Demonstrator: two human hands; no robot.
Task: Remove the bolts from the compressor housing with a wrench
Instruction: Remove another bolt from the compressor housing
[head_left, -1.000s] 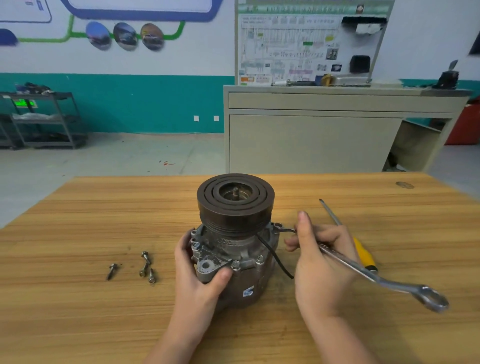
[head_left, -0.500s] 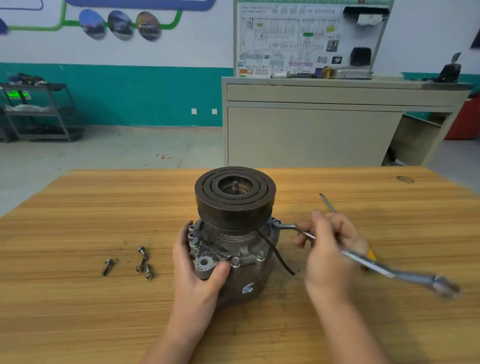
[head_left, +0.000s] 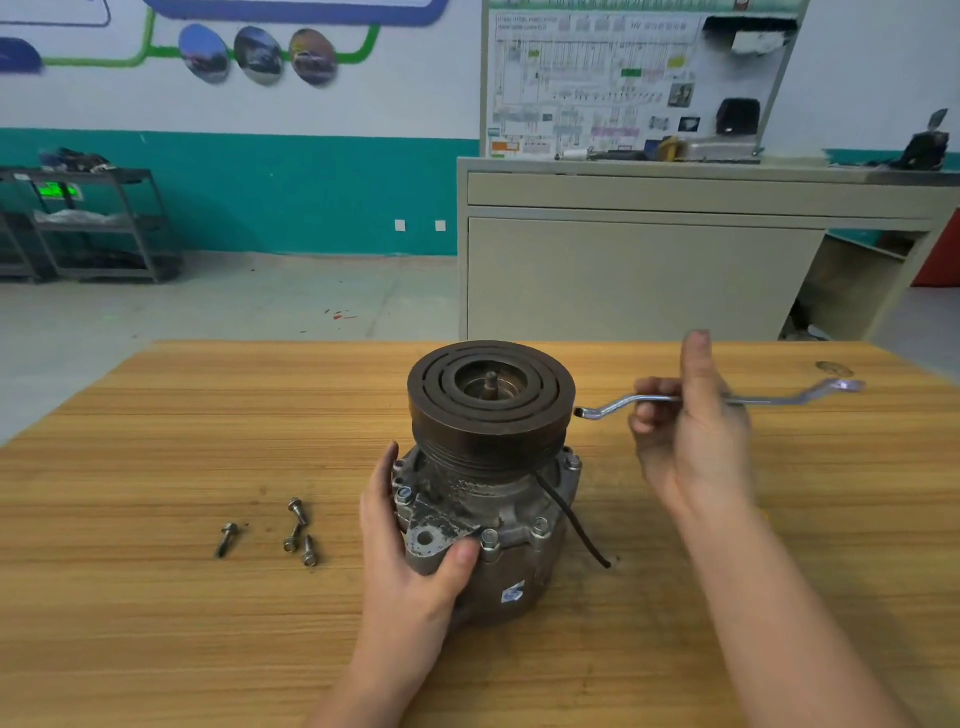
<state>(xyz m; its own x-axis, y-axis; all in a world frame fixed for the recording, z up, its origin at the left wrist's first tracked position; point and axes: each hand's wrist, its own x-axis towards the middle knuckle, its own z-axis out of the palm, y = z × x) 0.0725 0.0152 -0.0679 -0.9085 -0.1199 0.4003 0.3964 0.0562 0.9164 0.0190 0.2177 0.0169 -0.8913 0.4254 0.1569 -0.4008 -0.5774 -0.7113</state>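
While we steady the housing (head_left: 498, 525): left hand (head_left: 410, 551) grips its side
Wrench (head_left: 649, 401): gripped by right hand (head_left: 691, 441), lying crosswise, up right of housing, bolt (head_left: 572, 462) below its near end

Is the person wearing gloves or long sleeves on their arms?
No. Both the left hand and the right hand are bare, with no gloves, and the forearms show no sleeves. I see no watch, ring or bracelet. The left hand's fingers have dark, greasy-looking smudges.

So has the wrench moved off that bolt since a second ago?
Yes. The wrench in the right hand has lifted off the flange bolt and now sits beside the pulley rim, higher up the compressor.
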